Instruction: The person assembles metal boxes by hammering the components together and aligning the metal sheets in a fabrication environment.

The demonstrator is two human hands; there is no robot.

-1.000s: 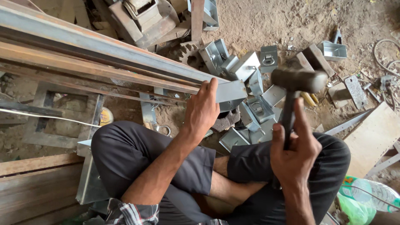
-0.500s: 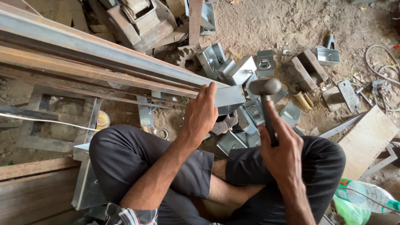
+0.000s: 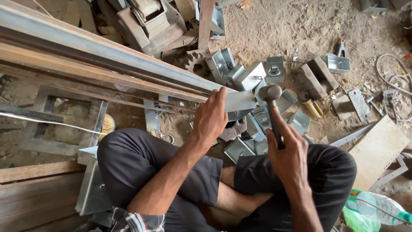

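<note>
The fingers of the left hand point(image 3: 211, 120) are spread flat and pressed on a folded grey sheet-metal piece point(image 3: 238, 102), which is pinned against the end of the long steel beam point(image 3: 107, 51), apparently to keep it steady under a blow. The right hand point(image 3: 288, 151) is wrapped tight round the dark handle of a hammer point(image 3: 270, 93), whose rounded, worn head is brought down at the piece's edge; contact cannot be told. Just beyond, similar galvanised brackets point(image 3: 274, 68) are heaped on the sandy floor point(image 3: 292, 25), dull, angular, sharp-cornered. A rusty gear point(image 3: 195, 61) is seen beside them.
</note>
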